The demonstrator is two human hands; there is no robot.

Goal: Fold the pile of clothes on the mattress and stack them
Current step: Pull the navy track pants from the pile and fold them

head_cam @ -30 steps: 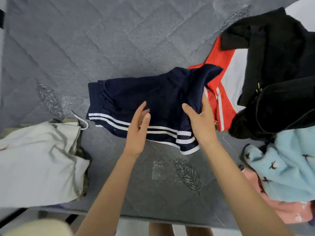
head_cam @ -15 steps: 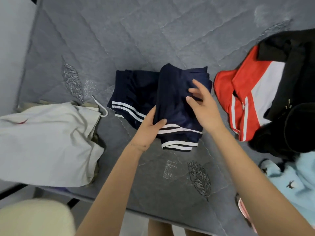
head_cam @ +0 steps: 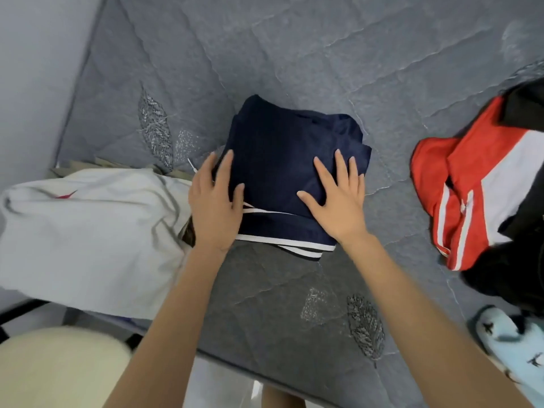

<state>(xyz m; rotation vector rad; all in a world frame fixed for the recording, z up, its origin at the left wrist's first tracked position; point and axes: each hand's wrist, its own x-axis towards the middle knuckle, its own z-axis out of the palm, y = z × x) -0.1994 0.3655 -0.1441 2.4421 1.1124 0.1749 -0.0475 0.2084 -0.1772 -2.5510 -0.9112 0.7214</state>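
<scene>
Navy shorts with white stripes (head_cam: 282,148) lie folded into a compact bundle on the grey quilted mattress (head_cam: 294,54). My left hand (head_cam: 215,201) rests flat on the bundle's left edge, fingers spread. My right hand (head_cam: 335,198) presses flat on its right half. A folded white garment (head_cam: 88,231) sits to the left on a beige one, touching the left hand's side. Unfolded clothes lie at the right: a red and white garment (head_cam: 459,201), black clothes (head_cam: 518,260) and a light blue piece with small prints (head_cam: 506,343).
A wall (head_cam: 35,69) runs along the mattress's left side. The mattress's near edge (head_cam: 235,363) is close to my body, with a cream rounded object (head_cam: 59,366) below it at the lower left.
The shorts have been folded over from a spread shape into a compact bundle. Both hands went from gripping the fabric to lying flat on top. The bundle now sits closer to the white stack.
</scene>
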